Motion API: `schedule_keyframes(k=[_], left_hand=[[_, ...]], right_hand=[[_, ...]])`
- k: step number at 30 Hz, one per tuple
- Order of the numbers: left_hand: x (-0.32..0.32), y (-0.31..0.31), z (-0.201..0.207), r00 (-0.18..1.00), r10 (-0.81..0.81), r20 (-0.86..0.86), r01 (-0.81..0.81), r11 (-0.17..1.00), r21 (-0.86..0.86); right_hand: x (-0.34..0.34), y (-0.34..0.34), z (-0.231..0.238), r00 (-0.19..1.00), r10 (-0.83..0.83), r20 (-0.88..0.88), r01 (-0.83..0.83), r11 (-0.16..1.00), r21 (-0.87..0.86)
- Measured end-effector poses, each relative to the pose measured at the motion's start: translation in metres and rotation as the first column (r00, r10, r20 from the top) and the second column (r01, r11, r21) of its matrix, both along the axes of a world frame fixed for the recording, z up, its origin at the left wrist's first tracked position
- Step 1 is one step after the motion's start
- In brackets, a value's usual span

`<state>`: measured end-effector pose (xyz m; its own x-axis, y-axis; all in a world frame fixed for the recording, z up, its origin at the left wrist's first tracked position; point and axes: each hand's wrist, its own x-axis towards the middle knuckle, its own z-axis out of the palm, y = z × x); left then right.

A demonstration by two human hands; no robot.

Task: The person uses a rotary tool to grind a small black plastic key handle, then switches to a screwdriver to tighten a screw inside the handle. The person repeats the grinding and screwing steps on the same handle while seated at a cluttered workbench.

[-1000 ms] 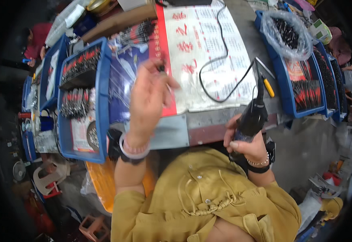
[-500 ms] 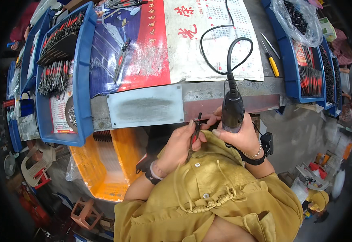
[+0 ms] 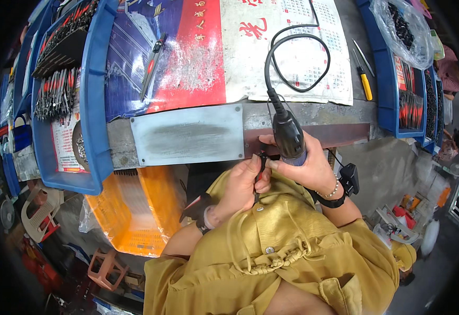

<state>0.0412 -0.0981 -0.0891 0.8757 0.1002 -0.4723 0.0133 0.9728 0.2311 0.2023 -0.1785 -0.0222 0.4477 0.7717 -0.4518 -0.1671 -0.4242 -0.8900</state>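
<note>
My right hand (image 3: 316,167) is wrapped around a black corded electric screwdriver (image 3: 288,132), whose cable rises over the bench. The driver slants down toward my left hand; its bit is hidden behind my fingers. Pinched in my left hand (image 3: 241,185) is a slim black-and-red tool (image 3: 262,161), mostly covered by the fingers, just in front of the bench edge. Both hands are close together over my lap, thumbs almost meeting. A similar slim black-and-red tool (image 3: 152,67) lies on the bench sheet.
A blue bin (image 3: 94,105) with many slim tools stands at left; another blue bin (image 3: 390,94) is at right. A yellow-handled screwdriver (image 3: 365,84) lies beside it. A worn pale plate (image 3: 187,135) is fixed at the bench edge. Below sits an orange crate (image 3: 161,210).
The electric screwdriver has tilted and its top has shifted left, nearer my left hand. The held slim tool is now more covered by fingers. The whole view has shifted slightly.
</note>
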Motion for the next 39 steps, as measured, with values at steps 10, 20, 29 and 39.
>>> schedule_keyframes(k=[10, 20, 29, 39], left_hand=[[0.003, -0.006, 0.004, 0.996, 0.035, -0.079, -0.034, 0.999, 0.014], [0.006, -0.011, 0.014, 0.984, 0.037, -0.175, 0.013, 0.961, 0.276], [0.003, -0.008, 0.016, 0.992, 0.016, -0.128, 0.012, 0.977, 0.212], [0.002, -0.003, 0.018, 0.994, -0.029, -0.103, 0.036, 0.997, 0.069]], right_hand=[[-0.012, -0.026, 0.014, 0.99, 0.109, 0.091, -0.101, 0.991, -0.09], [-0.011, -0.027, 0.022, 0.994, 0.016, 0.112, -0.009, 0.998, -0.056], [0.004, -0.005, 0.052, 0.955, 0.009, 0.297, -0.245, 0.593, 0.767], [-0.01, 0.024, 0.053, 0.946, 0.049, 0.32, -0.296, 0.526, 0.797]])
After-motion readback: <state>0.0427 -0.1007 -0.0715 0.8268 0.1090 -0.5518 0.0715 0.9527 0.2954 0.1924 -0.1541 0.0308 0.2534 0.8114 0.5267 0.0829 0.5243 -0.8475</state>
